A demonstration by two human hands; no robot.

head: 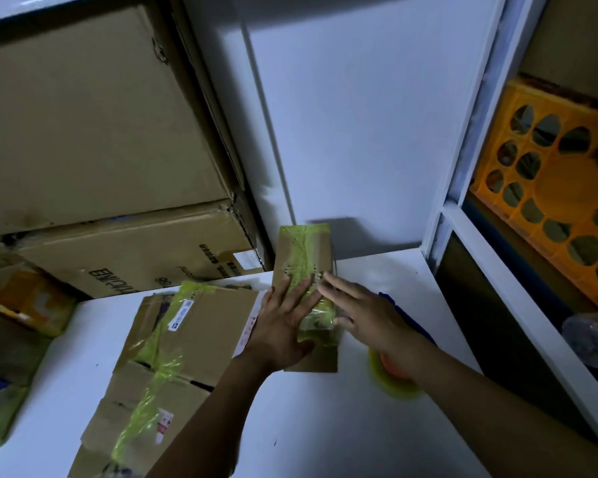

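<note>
White tabletop (325,426): I see yellow tape (302,251) laid along small carton (283,255); left hand (283,322), right hand (363,315) flat, fingers straight, pressing it down. Sealing probably nearly done.

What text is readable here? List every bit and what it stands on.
Nothing reads clearly.
Large carton: upside-down black print, blurred.
Flat taped carton: white label, too small.
Small taped carton under the left hand and right hand: dark marks, blurred.

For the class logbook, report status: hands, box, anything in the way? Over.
Left hand and right hand flat on small taped box. Box on white table. Tape roll under right forearm; larger boxes close on left.
</note>
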